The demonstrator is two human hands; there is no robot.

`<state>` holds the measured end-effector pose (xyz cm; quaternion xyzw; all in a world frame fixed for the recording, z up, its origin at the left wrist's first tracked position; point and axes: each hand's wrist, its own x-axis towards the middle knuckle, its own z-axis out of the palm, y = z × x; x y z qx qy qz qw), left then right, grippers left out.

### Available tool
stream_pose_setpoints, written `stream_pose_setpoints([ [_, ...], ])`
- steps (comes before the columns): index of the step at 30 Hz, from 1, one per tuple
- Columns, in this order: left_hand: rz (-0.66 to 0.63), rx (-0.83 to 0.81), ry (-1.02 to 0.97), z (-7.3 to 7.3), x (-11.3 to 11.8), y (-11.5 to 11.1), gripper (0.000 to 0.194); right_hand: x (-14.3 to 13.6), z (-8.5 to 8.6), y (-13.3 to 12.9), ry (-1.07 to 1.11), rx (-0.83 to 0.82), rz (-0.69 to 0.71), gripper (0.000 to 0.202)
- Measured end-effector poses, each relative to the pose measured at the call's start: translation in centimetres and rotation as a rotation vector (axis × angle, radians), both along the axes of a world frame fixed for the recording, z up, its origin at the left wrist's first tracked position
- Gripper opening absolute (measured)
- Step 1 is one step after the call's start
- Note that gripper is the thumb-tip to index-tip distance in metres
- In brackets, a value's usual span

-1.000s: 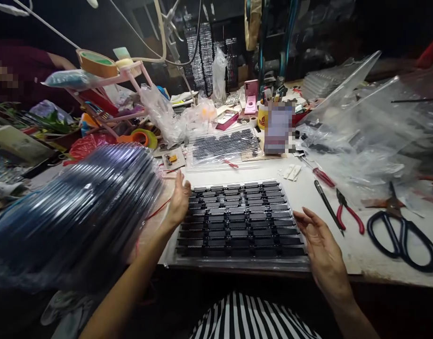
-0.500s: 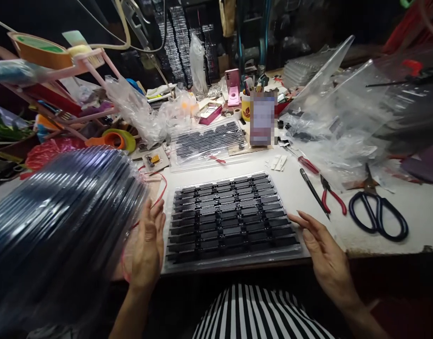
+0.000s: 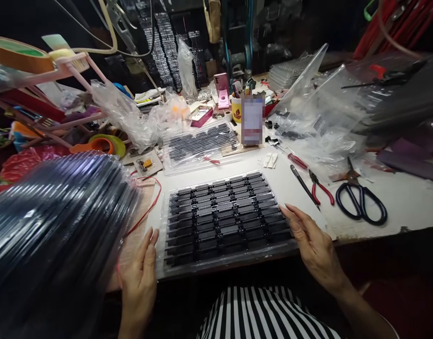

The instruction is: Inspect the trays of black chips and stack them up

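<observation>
Head view: we see the tray of black parts [image 3: 234, 257] between our unclenched left hand [image 3: 140, 278] and released right hand [image 3: 313, 247], the right's contact unclear; left of both, a plastic-wrapped bundle [image 3: 68, 212] is cut off; ahead, a smartphone screen [image 3: 252, 120] is blurred.

Dark backdrop [image 3: 318, 28], cluttered white worktable [image 3: 407, 207]

Boldly striped garment [image 3: 266, 314]; black and white
</observation>
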<state>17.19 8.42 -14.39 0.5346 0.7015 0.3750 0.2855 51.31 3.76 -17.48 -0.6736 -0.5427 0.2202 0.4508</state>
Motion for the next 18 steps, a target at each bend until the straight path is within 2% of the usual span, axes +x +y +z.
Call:
stream_pose_setpoints([
  [5, 0.073, -0.019, 0.02, -0.1, -0.7, -2.0, 0.043, 0.8, 0.7, -2.3, -0.004, -0.056, -0.083, 0.031],
  [9, 0.195, -0.099, -0.095, -0.3, -2.2, -2.2, 0.055, 1.9, 0.4, -3.4, 0.086, -0.219, -0.179, 0.044],
  [11, 0.148, -0.174, -0.24, -0.2, -2.5, -1.9, 0.062, 2.2, 0.2, -3.5, 0.231, -0.283, -0.146, 0.052],
  [14, 0.091, -0.261, -0.506, 0.3, -2.3, -1.0, 0.066, 2.3, 0.5, -3.0, 0.581, -0.323, -0.081, 0.06],
  [16, 0.111, -0.306, -0.671, 0.8, -1.9, -0.4, 0.059, 2.0, 1.1, -2.3, 0.776, -0.346, -0.051, 0.059],
  [18, 0.111, -0.365, -0.803, 1.5, -1.2, 0.3, 0.047, 1.7, 1.8, -1.4, 0.878, -0.351, -0.044, 0.051],
])
